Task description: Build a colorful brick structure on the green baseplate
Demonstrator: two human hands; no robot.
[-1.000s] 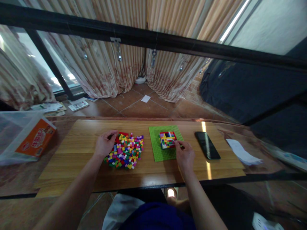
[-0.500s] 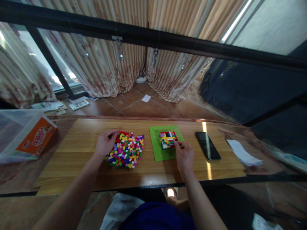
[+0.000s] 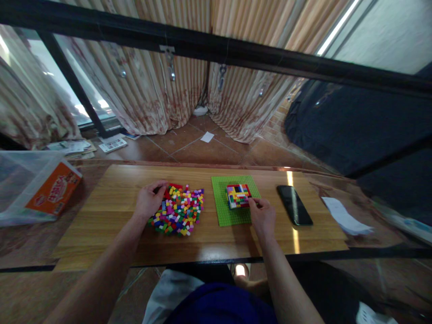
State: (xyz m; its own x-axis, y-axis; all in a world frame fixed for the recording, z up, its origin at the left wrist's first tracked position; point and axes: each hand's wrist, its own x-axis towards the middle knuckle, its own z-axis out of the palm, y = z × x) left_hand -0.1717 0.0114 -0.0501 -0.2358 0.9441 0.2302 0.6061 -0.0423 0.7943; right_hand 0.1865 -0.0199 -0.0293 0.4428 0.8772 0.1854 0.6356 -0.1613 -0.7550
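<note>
Step in hand looks like fitting bricks on the small brick block [image 3: 238, 196], which sits on the green baseplate [image 3: 222, 213], right of the loose brick pile [image 3: 178, 210]. Right hand [image 3: 263, 217]: thumb and forefinger drawn close together at the block's right side; can't tell if a brick is between them. Left hand [image 3: 148, 200]: fingers curled, thumb near forefinger, at the pile's upper-left edge by some red bricks; can't tell if it's pinching one. My read: next move calls for lining up studs, then a straight push with the plate steadied. Surface: wood-grain table [image 3: 97, 216] with a glare streak by the phone [image 3: 294, 205], which lies flat right of the plate. White papers [image 3: 344, 216] off its right end, clear plastic box [image 3: 25, 180] off the left. Beyond: dark rail [image 3: 199, 46], striped curtains [image 3: 182, 96], tiled floor [image 3: 189, 146].
</note>
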